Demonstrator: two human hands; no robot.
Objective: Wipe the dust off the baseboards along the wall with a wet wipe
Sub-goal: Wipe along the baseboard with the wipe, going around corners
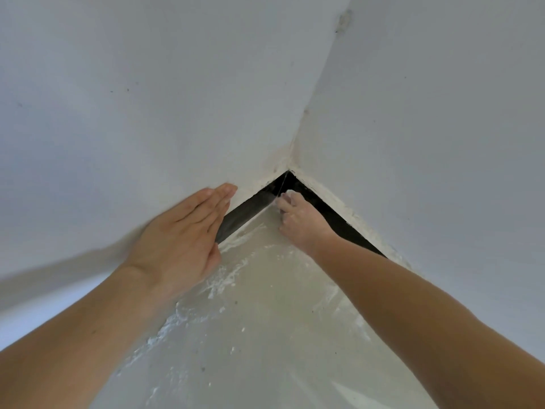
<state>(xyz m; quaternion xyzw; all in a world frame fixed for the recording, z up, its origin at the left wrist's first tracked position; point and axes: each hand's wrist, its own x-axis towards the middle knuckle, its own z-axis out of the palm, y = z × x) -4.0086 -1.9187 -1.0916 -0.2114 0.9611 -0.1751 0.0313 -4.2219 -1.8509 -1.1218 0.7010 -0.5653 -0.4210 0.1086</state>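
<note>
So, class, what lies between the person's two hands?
Head view: a stretch of black baseboard runs from the left hand to the right hand, with dust-streaked floor below it.

Soft even light, faint shadows; edges bowed; lower-left corner seemingly blurred.

- The left wall [118, 113] and the right wall [427, 128] meet in a far corner.
- The left baseboard [247, 209] and the right baseboard [333, 215] run along the foot of each wall and join in that corner.
- The floor [265, 335] lies near, between the walls.
- The left hand [182, 231] lies flat on the left wall, over the left baseboard's near end.
- The right hand [298, 219] is farther in, by the corner, gripping the wet wipe [290, 192] at the baseboards' joint.
- Dust streaks [224, 278] lie on the floor between the forearms.
</note>
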